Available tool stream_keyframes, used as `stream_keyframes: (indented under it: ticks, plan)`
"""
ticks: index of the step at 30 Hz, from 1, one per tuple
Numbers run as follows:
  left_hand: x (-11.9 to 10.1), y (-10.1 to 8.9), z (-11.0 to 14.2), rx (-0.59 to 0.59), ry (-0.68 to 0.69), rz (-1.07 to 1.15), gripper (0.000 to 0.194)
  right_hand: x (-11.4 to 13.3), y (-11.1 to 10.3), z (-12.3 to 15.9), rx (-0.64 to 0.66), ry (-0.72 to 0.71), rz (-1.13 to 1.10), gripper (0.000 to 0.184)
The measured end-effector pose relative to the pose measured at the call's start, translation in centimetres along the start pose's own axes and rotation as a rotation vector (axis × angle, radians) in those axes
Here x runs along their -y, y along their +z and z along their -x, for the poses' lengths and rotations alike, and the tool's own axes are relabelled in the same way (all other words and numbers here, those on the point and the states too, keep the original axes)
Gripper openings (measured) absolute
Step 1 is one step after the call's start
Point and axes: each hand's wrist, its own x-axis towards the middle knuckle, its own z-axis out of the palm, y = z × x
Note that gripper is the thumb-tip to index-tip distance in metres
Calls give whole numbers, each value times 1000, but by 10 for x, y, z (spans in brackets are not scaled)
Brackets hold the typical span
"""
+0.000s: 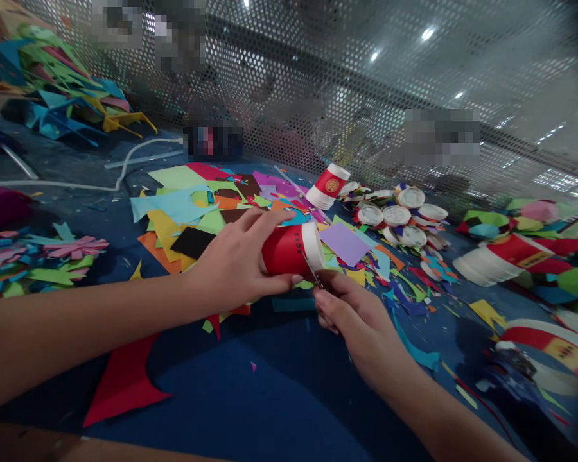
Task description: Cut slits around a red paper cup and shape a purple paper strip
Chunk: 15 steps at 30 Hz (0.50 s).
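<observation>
A red paper cup (285,249) with a white rim lies tilted on its side, held above the scattered paper. My left hand (238,253) is wrapped round it from the left, fingers over the top and thumb underneath. Closed around a thin metal blade (311,269), my right hand (344,305) is just below the cup's rim. The blade lies against the cup's wall near the white end. Its handle is hidden in my fingers, so I cannot tell if it belongs to scissors or a knife.
Coloured paper sheets (183,202) and scraps cover the blue table (270,398). Stacked red-and-white cups (328,186) stand behind, with several round white pieces (395,215) beside them. More cups (503,260) and a cut cup ring (553,340) lie right. A perforated metal screen (289,102) rises behind.
</observation>
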Motion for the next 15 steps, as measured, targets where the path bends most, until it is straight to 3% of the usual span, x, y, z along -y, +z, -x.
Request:
stream_keyframes:
  ticks: [6,15]
  plan:
    - [-1,-3,0,2,-55,30,75,-10,-4,-3,50,-18,-52,35]
    - [-4,1,1,-1,-76,38,74,-18,2,3,-14,-57,77,47]
